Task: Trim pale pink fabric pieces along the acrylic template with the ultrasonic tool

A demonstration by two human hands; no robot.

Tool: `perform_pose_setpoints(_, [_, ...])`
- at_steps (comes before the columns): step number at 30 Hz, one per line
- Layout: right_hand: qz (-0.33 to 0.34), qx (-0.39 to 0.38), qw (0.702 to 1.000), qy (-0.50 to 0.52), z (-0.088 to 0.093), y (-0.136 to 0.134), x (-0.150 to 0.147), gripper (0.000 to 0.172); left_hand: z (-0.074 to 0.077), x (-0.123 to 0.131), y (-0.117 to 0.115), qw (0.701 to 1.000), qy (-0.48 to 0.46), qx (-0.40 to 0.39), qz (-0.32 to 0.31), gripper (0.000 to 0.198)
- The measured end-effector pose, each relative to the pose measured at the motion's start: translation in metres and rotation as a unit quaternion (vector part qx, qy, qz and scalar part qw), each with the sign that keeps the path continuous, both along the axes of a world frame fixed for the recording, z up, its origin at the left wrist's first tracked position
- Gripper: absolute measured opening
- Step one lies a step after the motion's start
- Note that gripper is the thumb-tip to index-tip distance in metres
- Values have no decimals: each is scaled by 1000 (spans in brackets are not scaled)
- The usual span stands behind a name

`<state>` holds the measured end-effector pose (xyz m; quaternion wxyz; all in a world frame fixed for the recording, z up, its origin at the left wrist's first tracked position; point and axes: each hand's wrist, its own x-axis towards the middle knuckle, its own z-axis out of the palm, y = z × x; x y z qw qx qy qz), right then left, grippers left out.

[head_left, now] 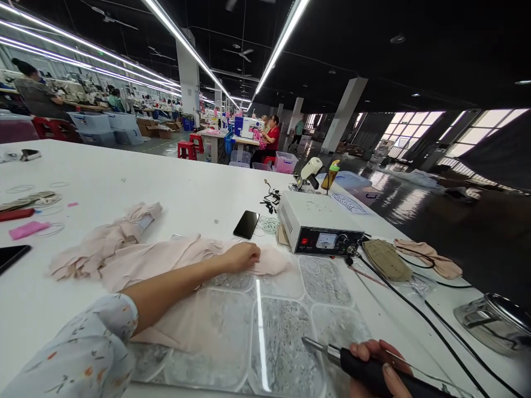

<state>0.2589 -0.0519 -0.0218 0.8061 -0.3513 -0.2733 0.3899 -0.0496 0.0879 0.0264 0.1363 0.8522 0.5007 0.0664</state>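
Observation:
In my right hand (379, 367) is a black-handled ultrasonic cutter (365, 369), its metal tip pointing left above a clear sheet with grey, rounded panels (280, 326). My left hand (243, 256) reaches across to the far part of that sheet, fingers curled down on thin pale pink fabric (161, 260). They look pinched on the cloth, though the fingertips are partly hidden. The fabric lies crumpled to the left and spreads flat over part of the sheet. A white control box (321, 221) with a dial meter stands behind the sheet, a black cable leading from its front.
A black phone (246, 224) lies left of the box. To the right are beige fabric pieces (388, 260), black cables (409, 304) and a clear jar (493, 323). Pink scraps (29, 229) and a dark device (12, 257) lie far left. People work at sewing machines beyond the white table (186, 188).

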Motion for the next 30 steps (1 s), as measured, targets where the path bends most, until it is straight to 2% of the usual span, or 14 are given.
perform_pose_setpoints(7, [5, 10, 1000, -1, 2, 7, -19, 21, -13, 17, 0, 1000, 0, -4, -31, 29])
perform_pose_setpoints(11, [-11, -1, 1000, 9, 1, 5, -22, 21, -13, 19, 9, 999, -20, -23, -32, 30])
perform_pose_setpoints(16, [-29, 16, 999, -16, 11, -3, -30, 18, -2, 18, 15, 999, -41, -20, -22, 31])
perform_pose_setpoints(21, [-55, 20, 998, 20, 26, -9, -48, 17, 17, 27, 14, 998, -52, 8, -20, 31])
perform_pose_setpoints(25, [-50, 17, 998, 22, 29, -6, -57, 18, 26, 42, 1, 998, -45, 14, -32, 29])
perform_pose_setpoints(30, [-48, 15, 998, 23, 30, -7, -56, 19, 28, 46, -44, 996, -12, -6, -88, 13])
